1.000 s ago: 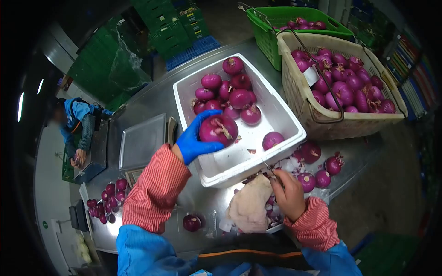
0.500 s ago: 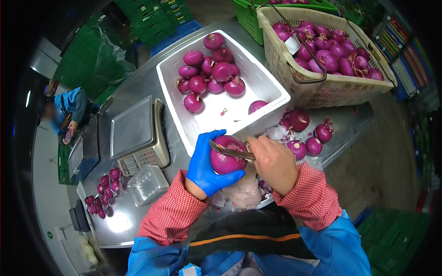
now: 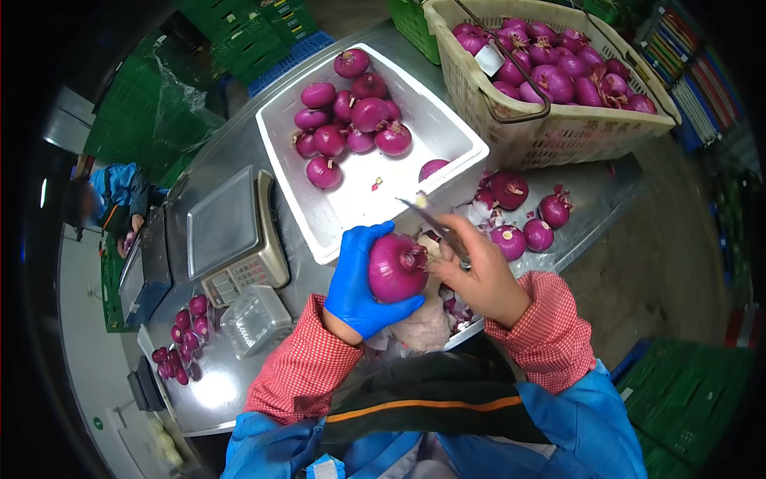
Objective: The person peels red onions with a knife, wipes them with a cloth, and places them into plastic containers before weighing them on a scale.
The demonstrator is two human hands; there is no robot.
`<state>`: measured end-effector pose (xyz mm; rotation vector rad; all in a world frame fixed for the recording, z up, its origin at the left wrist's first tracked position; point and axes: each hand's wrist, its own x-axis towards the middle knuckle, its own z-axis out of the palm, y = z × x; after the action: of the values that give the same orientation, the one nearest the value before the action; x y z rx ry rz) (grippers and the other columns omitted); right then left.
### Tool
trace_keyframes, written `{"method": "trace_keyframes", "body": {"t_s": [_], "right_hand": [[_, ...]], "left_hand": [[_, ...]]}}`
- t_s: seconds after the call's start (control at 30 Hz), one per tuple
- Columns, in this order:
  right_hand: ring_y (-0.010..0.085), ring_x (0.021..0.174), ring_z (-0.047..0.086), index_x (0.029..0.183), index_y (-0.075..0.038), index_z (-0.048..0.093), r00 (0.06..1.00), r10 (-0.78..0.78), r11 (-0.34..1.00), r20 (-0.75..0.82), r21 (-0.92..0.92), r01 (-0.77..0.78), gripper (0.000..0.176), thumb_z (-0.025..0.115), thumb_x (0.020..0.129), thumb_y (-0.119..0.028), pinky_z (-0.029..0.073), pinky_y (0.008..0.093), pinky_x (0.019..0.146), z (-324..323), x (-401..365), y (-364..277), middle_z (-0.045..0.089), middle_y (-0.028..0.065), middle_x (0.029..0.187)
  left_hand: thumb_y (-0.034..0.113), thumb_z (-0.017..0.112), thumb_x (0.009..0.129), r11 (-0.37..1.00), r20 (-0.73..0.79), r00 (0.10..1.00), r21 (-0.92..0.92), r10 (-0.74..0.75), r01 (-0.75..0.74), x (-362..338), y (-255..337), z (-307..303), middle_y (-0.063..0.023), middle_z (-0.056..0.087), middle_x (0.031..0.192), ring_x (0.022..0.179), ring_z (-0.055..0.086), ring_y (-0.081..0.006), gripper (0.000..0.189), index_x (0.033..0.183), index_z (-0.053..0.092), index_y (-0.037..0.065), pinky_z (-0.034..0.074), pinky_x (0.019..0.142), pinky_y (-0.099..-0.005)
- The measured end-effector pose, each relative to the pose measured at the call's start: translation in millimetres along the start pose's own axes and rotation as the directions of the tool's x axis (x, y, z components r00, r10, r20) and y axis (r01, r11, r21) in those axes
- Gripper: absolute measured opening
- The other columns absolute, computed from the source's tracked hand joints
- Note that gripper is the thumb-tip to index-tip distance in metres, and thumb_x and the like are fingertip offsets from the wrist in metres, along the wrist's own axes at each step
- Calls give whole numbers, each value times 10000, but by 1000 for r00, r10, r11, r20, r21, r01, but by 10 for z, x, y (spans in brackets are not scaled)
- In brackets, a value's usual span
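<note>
Holding an onion (image 3: pixel 396 267) in the left hand (image 3: pixel 359 283): blue glove, fingers and thumb wrapped round its lower left side. The onion is up in the air, close to the chest, above the near edge of the worktop (image 3: pixel 209 382). Its far side is hidden by the glove.

The right hand (image 3: pixel 479 275) is bare and closed on a knife (image 3: pixel 435 223). The blade points up and away toward the white tub (image 3: pixel 351 203) and is clear of the onion. The handle is buried in the fist, and there's a scrap on the tip, too small to tell what.

A pale cloth (image 3: pixel 423 326) with peel bits lies under both hands, mostly covered by them.

The tub holds about ten peeled onions (image 3: pixel 351 120) bunched at its far end, plus one alone by the right wall. Loose onions (image 3: pixel 508 239) lie on the worktop just right of the tub, some half hidden behind the knife hand. The beige basket (image 3: pixel 558 136) beyond is full of onions, its top edge cut off by the frame.

A scale (image 3: pixel 227 215) sits left of the tub, and its display can't be read. A clear plastic tray (image 3: pixel 255 319) is just in front of it. Small onions (image 3: pixel 182 339) are at the left edge, seemingly bagged, hard to tell.

A second person (image 3: pixel 120 188) is far left, mostly lost in the dark lens rim. What their hands hold can't be made out.
</note>
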<state>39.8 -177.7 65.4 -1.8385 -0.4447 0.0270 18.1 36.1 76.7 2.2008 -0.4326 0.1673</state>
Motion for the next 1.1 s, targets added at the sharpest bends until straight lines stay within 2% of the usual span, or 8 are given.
{"method": "trace_keyframes", "body": {"t_s": [0.23, 0.37, 0.5, 0.63, 0.73, 0.77, 0.9, 1.1], "right_hand": [[307, 726, 620, 921, -12, 612, 951, -164, 985, 262, -6, 172, 194, 669, 866, -188, 482, 386, 658, 55, -31, -36, 567, 149, 760], [227, 842, 680, 1032, 9, 646, 947, 79, 896, 311, 395, -205, 244, 674, 892, -189, 513, 314, 734, 1, -161, 27, 684, 140, 929], [275, 973, 670, 1258, 0, 575, 992, 122, 983, 23, 138, -124, 444, 666, 912, -264, 513, 352, 839, -119, -63, 175, 677, 183, 1071], [261, 912, 651, 1371, -7, 471, 993, -12, 993, 119, 117, -2, 575, 667, 925, -313, 510, 342, 835, 61, -139, 197, 661, 156, 1073], [170, 711, 617, 1349, 6, 472, 933, 305, 787, 192, 500, -360, 570, 634, 958, -376, 512, 270, 671, 86, -147, 326, 652, 115, 914], [77, 553, 528, 1341, 9, 463, 883, 381, 692, 275, 549, -469, 549, 555, 1003, -414, 434, 204, 504, 81, -167, 371, 605, 65, 773], [80, 542, 528, 1267, -13, 510, 790, 415, 487, 452, 623, -612, 451, 468, 1042, -401, 434, 230, 478, 226, -236, 378, 608, 81, 752], [235, 641, 600, 1079, -12, 614, 955, -282, 878, -92, -426, 218, 257, 665, 854, -125, 485, 337, 585, 124, -189, 248, 615, 92, 806]], "left_hand": [[221, 853, 588, 971, 50, 997, 230, 54, -64, -13, 38, 67, -200, 471, 1223, 1137, 524, -381, 889, 1350, 434, 35, 466, 977, -431], [260, 836, 700, 970, 10, 982, -159, -187, 186, -75, -193, 125, -183, 521, 1258, 1148, 567, -325, 803, 1360, 434, 43, 492, 968, -402], [445, 667, 915, 289, 345, 843, -828, -412, 480, -79, -264, 85, -160, 539, 1308, 1184, 583, -275, 689, 1407, 400, 43, 536, 967, -399], [409, 665, 923, -257, 665, 687, -747, -293, 613, -50, -254, 92, -153, 542, 1330, 1123, 632, -263, 725, 1487, 327, 105, 626, 767, -404], [235, 748, 867, 262, 691, 542, -477, -478, 839, 59, -135, 172, -152, 481, 1404, 1227, 567, -277, 852, 1536, 231, 122, 573, 914, -424], [93, 808, 768, 580, 343, 918, -714, -198, 392, -194, -298, 309, -146, 410, 1456, 1312, 483, -277, 1028, 1555, 147, 106, 456, 1068, -429], [92, 852, 687, 670, 114, 980, -716, -166, 196, -182, -310, 396, -136, 389, 1469, 1335, 445, -264, 1091, 1544, 178, 90, 389, 1116, -412], [179, 854, 685, 276, 224, 889, -896, -399, 349, -310, -439, 422, -121, 498, 1383, 1284, 496, -254, 943, 1467, 345, 42, 419, 1087, -401]]}}
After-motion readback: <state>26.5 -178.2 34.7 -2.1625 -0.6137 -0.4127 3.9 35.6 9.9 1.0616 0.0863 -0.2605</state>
